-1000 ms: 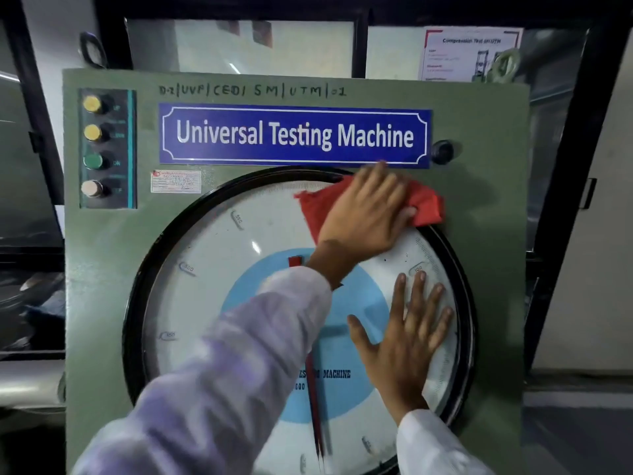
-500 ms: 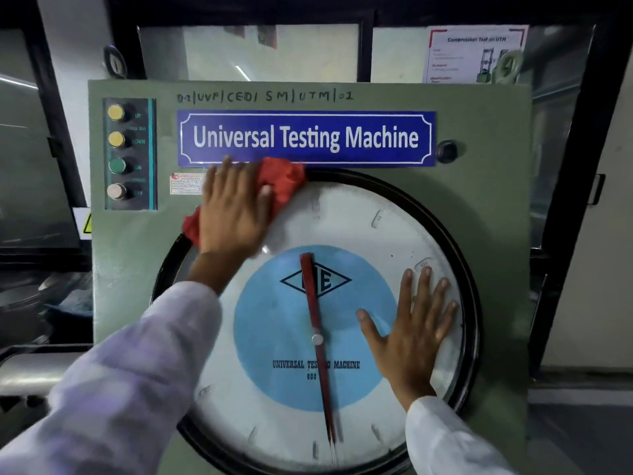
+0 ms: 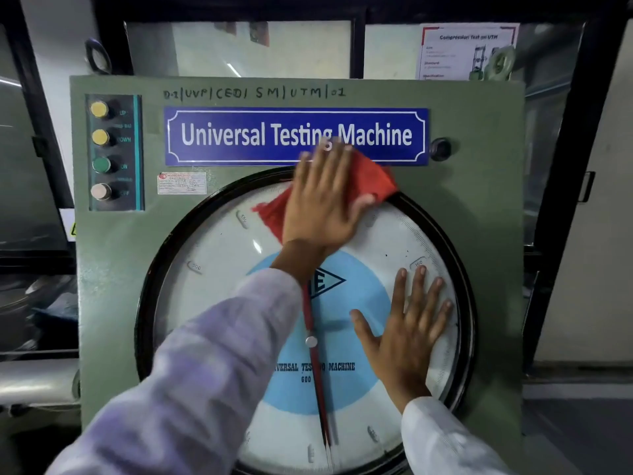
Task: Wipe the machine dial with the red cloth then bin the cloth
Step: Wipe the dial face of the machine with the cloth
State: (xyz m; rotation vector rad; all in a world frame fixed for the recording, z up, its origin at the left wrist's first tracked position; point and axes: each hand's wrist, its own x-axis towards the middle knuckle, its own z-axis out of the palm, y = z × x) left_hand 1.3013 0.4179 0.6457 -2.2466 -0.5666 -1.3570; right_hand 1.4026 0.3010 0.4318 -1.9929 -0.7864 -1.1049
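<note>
Nearest the camera, 2 pale sleeves run up into the view. The right hand (image 3: 407,334) lies flat on the lower right of the dial (image 3: 212,269), fingers spread wide and holding nothing; it looks like a brace against the glass. Crossing in front of it, the left hand (image 3: 325,200) reaches to the top of the dial, palm flat and fingers (image 3: 310,169) stretched out, pressing the red cloth (image 3: 368,181) against the surface rather than closing round it. The cloth sits at the dial's upper edge, bunched under the palm, 1 corner trailing left onto the white face and the other lapping over the black rim (image 3: 147,269) onto the green panel (image 3: 479,200). The fingertips overlap the lower edge of the blue nameplate (image 3: 239,135) just above.

The cloth looks thin, soft and very light: it will crumple, fold and slide under a flat palm, so steady pressure through the whole hand keeps it moving with the hand. For binning, a simple pinch or a scrunch into the fist anywhere on it should do. The dial face is hard, smooth and probably glass, so it is slippery to wipe and best pressed only moderately. The red pointer (image 3: 317,389) appears to sit behind the glass.

Further back, 4 buttons (image 3: 100,150) stand at the panel's left, and a poster (image 3: 459,53) hangs on the window behind. No bin is in sight.
</note>
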